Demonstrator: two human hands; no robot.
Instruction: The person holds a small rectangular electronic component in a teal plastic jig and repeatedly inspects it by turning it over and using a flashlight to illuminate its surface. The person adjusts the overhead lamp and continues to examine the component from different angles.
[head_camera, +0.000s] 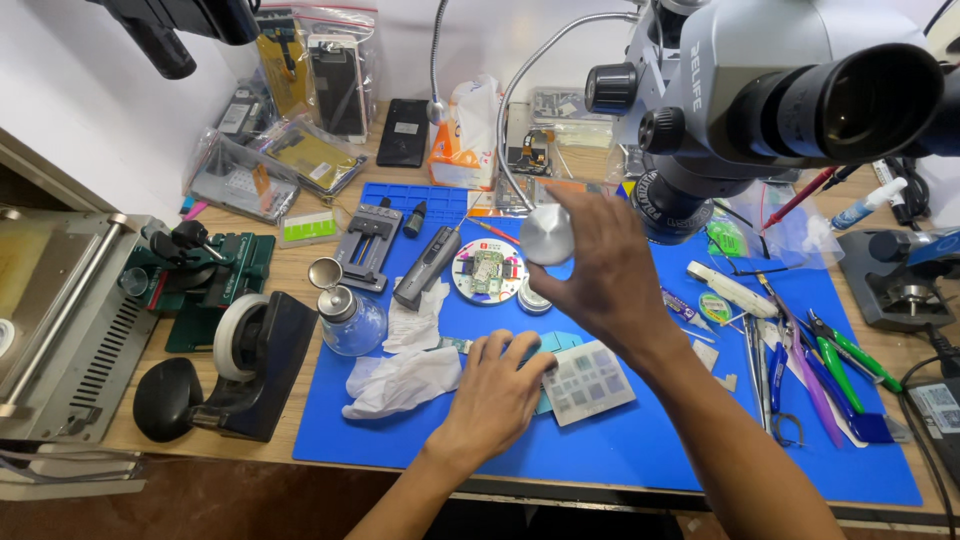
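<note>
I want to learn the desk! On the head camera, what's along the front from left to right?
Metal box → black tape dispenser → glass bottle → white tissue → left hand → grey stencil plate → tweezers → green-handled tools.

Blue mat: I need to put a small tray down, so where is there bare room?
The blue mat is bare along its near edge, between the left hand and the tweezers. Crowded: the far end by the round holder, and the right side.

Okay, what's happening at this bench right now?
A person sits at a repair bench under a microscope. The right hand holds up a small round silver lid above the blue work mat. The left hand rests flat on the mat, fingers by a grey stencil plate. A small circuit board sits in a round holder behind.
</note>
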